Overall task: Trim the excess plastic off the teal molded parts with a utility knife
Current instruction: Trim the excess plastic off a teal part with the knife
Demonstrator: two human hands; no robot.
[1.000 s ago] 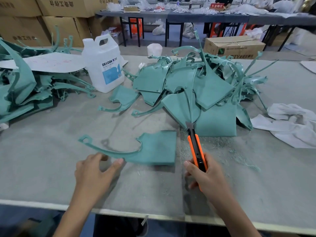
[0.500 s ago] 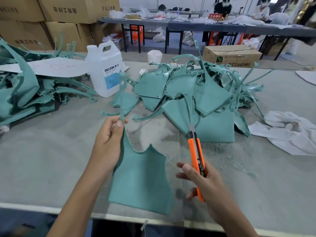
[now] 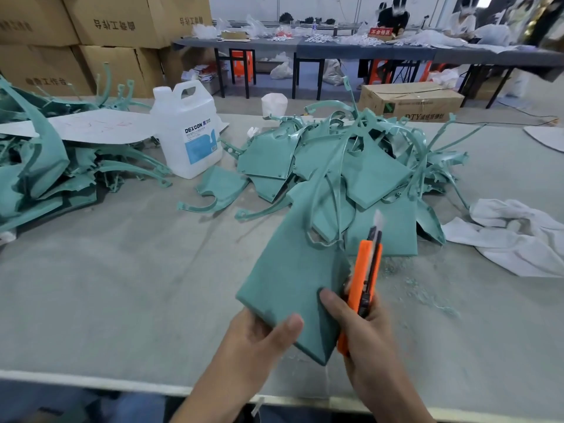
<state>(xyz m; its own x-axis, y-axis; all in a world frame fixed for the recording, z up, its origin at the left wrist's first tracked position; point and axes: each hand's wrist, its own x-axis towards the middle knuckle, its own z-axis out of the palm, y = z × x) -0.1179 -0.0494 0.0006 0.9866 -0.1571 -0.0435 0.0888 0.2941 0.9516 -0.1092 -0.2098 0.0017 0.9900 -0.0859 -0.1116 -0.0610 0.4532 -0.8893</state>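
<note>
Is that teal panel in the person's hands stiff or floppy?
Probably stiff: the teal panel looks flat though the left hand grips only its near corner. Likely light too, since fingers at one end hold it up.

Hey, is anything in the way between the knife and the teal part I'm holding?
Nothing visible. The left hand grips the teal part by its near corner, and the utility knife in the right hand lies right along the part's right edge, with that hand's thumb touching its face.

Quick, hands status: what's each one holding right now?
Left hand: holds the teal part by its near corner.
Right hand: holds the orange utility knife, blade extended.
</note>
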